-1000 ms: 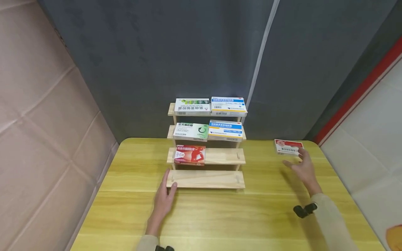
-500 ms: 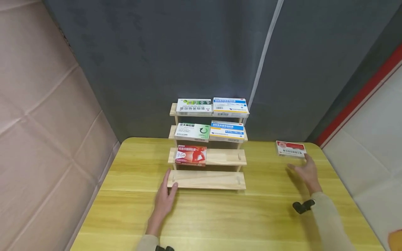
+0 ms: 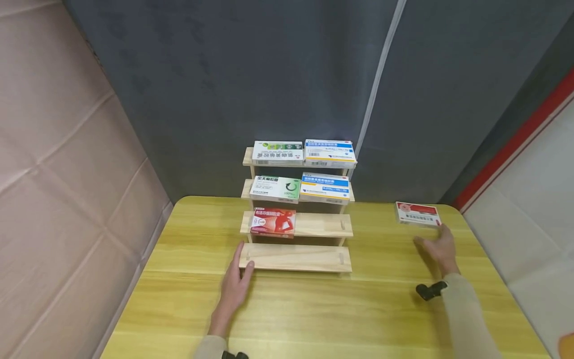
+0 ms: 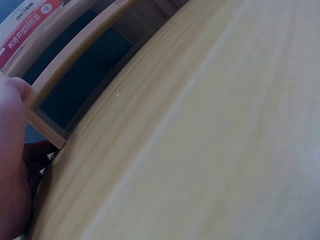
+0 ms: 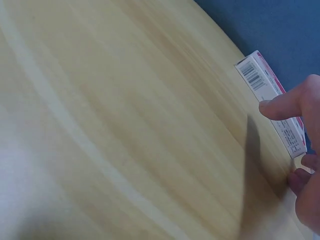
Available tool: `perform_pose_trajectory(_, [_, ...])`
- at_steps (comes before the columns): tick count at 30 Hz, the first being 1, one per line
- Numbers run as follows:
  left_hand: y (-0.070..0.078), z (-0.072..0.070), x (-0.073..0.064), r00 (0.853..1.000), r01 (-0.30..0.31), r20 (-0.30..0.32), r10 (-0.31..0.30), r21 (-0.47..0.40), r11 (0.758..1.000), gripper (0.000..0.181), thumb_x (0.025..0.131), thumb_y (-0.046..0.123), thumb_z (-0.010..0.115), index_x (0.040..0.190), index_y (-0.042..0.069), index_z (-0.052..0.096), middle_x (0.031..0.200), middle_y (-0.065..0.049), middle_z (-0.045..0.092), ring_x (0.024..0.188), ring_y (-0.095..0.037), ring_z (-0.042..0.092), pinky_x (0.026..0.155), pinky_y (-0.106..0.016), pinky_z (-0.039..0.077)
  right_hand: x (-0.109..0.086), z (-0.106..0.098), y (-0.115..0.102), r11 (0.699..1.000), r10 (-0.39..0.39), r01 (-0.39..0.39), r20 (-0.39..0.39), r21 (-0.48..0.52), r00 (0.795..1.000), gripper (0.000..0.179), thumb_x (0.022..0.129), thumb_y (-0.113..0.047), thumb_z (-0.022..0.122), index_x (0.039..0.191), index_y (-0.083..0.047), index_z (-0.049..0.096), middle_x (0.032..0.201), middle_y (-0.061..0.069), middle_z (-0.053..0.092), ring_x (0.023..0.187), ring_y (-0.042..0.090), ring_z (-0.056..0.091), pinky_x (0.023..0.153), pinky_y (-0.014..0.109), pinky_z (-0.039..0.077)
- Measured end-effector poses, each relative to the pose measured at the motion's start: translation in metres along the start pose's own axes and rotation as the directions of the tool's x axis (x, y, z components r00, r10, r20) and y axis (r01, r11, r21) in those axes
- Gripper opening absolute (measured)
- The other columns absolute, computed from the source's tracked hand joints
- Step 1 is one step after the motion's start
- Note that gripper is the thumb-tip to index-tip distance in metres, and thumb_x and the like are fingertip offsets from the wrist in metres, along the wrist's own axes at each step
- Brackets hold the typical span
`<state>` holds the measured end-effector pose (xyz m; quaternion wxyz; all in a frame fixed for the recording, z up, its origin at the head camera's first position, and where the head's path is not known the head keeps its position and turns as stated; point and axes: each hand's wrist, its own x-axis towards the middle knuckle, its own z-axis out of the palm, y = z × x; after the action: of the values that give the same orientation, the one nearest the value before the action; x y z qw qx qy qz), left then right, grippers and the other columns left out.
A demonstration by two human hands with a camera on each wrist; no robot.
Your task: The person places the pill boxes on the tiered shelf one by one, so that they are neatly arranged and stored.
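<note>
In the head view a four-step wooden rack (image 3: 296,257) stands on the table. My left hand (image 3: 234,285) holds the left end of its lowest step, thumb at the front edge and fingers along the side. In the left wrist view, the thumb of that left hand (image 4: 12,150) is at the step's corner and its fingers are behind the support. To the right, a red-and-white medicine box (image 3: 418,214) lies flat near the table's back edge. My right hand (image 3: 441,252) has a fingertip at the box's near right corner, thumb spread apart in front of it.
Two white-and-blue boxes (image 3: 329,153) and two white-and-green boxes (image 3: 274,189) lie on the upper two steps. A red medicine box (image 3: 272,222) is on the left of the third step. A dark curtain (image 3: 269,75) hangs behind the table (image 3: 314,314).
My right hand has drawn slightly back and to the right, from above the box's right end to its near corner. The box has turned slightly, its right end nearer. The left hand stays put.
</note>
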<state>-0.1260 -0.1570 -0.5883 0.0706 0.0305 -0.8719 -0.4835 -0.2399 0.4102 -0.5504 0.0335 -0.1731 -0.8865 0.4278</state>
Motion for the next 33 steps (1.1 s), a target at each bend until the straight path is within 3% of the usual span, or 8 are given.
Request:
perform_pose_trajectory(8, [-0.001, 0.002, -0.001, 1.000, -0.008, 0.004, 0.008, -0.002, 1.000, 0.067, 0.106, 0.046, 0.046, 0.164, 0.030, 0.015, 0.169, -0.003, 0.023, 0.152, -0.039, 0.029, 0.121, -0.066, 0.023, -0.002, -0.007, 0.002, 0.998, 0.061, -0.062, 0.050, 0.030, 0.997, 0.105, 0.092, -0.028, 0.070, 0.157, 0.010, -0.004, 0.164, 0.037, 0.003, 0.150, 0.055, 0.013, 0.123, 0.067, 0.018])
perform_pose_trajectory(21, [0.000, -0.001, 0.000, 1.000, -0.012, -0.003, 0.012, -0.016, 1.000, 0.067, 0.106, 0.045, 0.048, 0.164, 0.028, 0.017, 0.169, -0.004, 0.025, 0.152, -0.039, 0.030, 0.121, -0.066, 0.024, 0.000, 0.007, 0.005, 0.995, 0.051, -0.049, -0.022, 0.081, 0.998, 0.100, 0.090, -0.026, 0.073, 0.159, 0.006, 0.007, 0.157, 0.037, 0.030, 0.145, 0.049, 0.032, 0.123, 0.059, 0.026])
perform_pose_trajectory(27, [0.001, -0.001, 0.000, 1.000, -0.016, -0.007, 0.016, -0.017, 1.000, 0.067, 0.106, 0.044, 0.048, 0.164, 0.027, 0.017, 0.169, -0.004, 0.025, 0.152, -0.039, 0.030, 0.121, -0.066, 0.024, -0.004, 0.014, 0.003, 0.998, 0.006, -0.002, -0.064, 0.056, 0.998, 0.096, 0.090, -0.026, 0.074, 0.159, 0.005, 0.014, 0.143, 0.033, 0.049, 0.130, 0.042, 0.047, 0.116, 0.055, 0.037])
perform_pose_trajectory(33, [0.002, -0.001, -0.001, 1.000, -0.012, -0.004, 0.012, -0.011, 1.000, 0.067, 0.106, 0.046, 0.047, 0.164, 0.028, 0.017, 0.169, -0.004, 0.024, 0.152, -0.039, 0.029, 0.121, -0.067, 0.024, -0.008, 0.016, -0.001, 0.998, -0.064, 0.064, 0.007, 0.002, 0.998, 0.102, 0.091, -0.033, 0.075, 0.158, 0.007, 0.010, 0.131, 0.034, 0.057, 0.119, 0.041, 0.053, 0.107, 0.056, 0.042])
